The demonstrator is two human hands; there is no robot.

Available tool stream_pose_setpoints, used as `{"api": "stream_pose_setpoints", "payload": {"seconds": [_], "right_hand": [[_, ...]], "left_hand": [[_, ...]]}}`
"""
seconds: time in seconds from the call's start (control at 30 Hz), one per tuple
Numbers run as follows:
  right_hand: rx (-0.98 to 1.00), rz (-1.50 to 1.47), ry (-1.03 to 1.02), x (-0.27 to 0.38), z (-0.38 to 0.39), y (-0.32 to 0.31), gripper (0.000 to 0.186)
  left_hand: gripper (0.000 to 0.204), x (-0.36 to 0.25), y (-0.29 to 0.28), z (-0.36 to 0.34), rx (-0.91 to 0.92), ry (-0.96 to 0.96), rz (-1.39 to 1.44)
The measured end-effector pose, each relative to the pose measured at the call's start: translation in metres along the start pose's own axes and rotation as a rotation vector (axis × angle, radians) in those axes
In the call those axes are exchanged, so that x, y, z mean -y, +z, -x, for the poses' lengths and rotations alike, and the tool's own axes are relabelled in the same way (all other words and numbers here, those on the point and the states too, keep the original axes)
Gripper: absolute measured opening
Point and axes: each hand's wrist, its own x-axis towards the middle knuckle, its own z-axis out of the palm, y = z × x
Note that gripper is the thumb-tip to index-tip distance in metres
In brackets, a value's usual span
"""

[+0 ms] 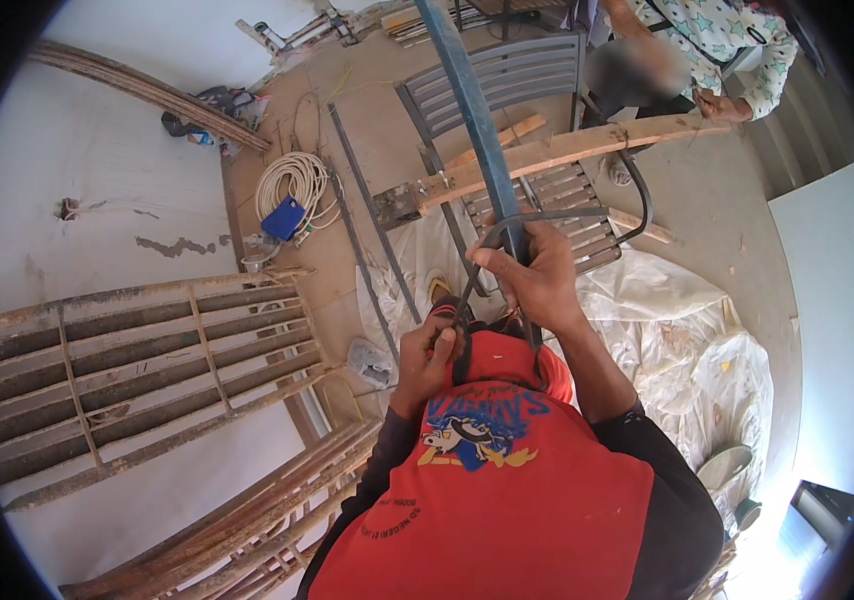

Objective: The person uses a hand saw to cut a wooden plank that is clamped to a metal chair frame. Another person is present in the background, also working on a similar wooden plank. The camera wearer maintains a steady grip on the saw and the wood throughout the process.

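A long blue-green metal bar (482, 120) rises from in front of my body toward the far edge. My right hand (545, 272) is closed around its lower part. A dark, flat bent metal strip (557, 214) crosses the bar beside my right fingers and curves down toward my left. My left hand (430, 358) is closed at the lower end of this strip, in front of my red shirt. Just beyond, a long wooden plank (567, 150) lies across a slatted metal chair (507, 85). A co-worker's hand (722, 106) rests at the plank's right end.
Coiled white hose (292, 190) with a blue piece lies by the left wall. Long thin metal bars (377, 215) stretch over the floor. A dirty slatted frame (137, 370) leans at left. Crumpled plastic sheeting (687, 350) spreads at right. The co-worker sits at the far right.
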Motion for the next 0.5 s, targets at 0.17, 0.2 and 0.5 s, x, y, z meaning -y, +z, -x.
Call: {"api": "stream_pose_setpoints", "payload": {"seconds": [0.17, 0.2, 0.5], "right_hand": [[-0.054, 0.018, 0.017, -0.01, 0.003, 0.005, 0.021], [-0.068, 0.031, 0.027, -0.008, 0.004, 0.003, 0.02], [-0.113, 0.105, -0.01, -0.025, 0.002, -0.003, 0.018]], "left_hand": [[0.018, -0.043, 0.017, -0.044, -0.231, 0.224, -0.025], [0.018, -0.056, 0.022, -0.054, -0.22, 0.282, -0.052], [0.019, -0.091, 0.043, -0.081, -0.189, 0.473, -0.257]]}}
